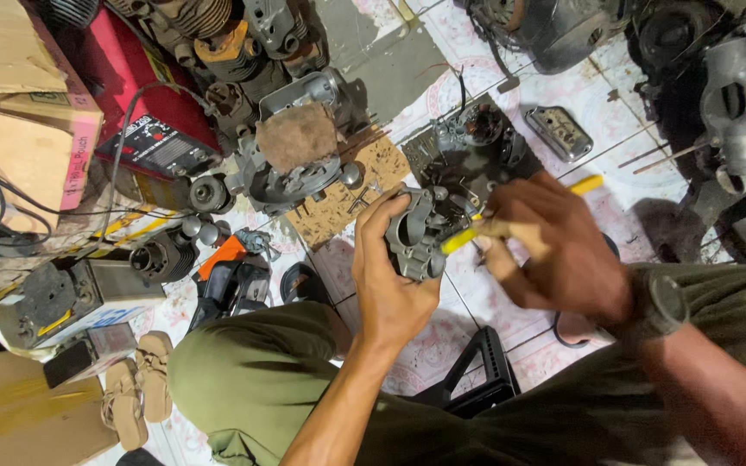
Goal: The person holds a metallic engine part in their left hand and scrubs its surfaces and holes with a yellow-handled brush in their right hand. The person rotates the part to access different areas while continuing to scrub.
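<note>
My left hand (388,274) grips a grey cast-metal carburettor-like part (418,235) from its left side, holding it up above the tiled floor. My right hand (554,250) is closed around a yellow-handled tool (586,184), whose handle end sticks out past my fingers to the upper right. The tool's working end (459,238) points into the right side of the metal part. A watch (660,304) sits on my right wrist. My olive-green trouser knee (252,371) fills the lower middle.
Engine parts lie all around: an engine block (300,142) with a brown pad at centre top, a dark greasy assembly (477,147), a small metal cover (560,132), and cylinders (161,252) to the left. A red machine (153,138), cardboard boxes (23,103), sandals (135,388) and a black stool (481,371) stand nearby.
</note>
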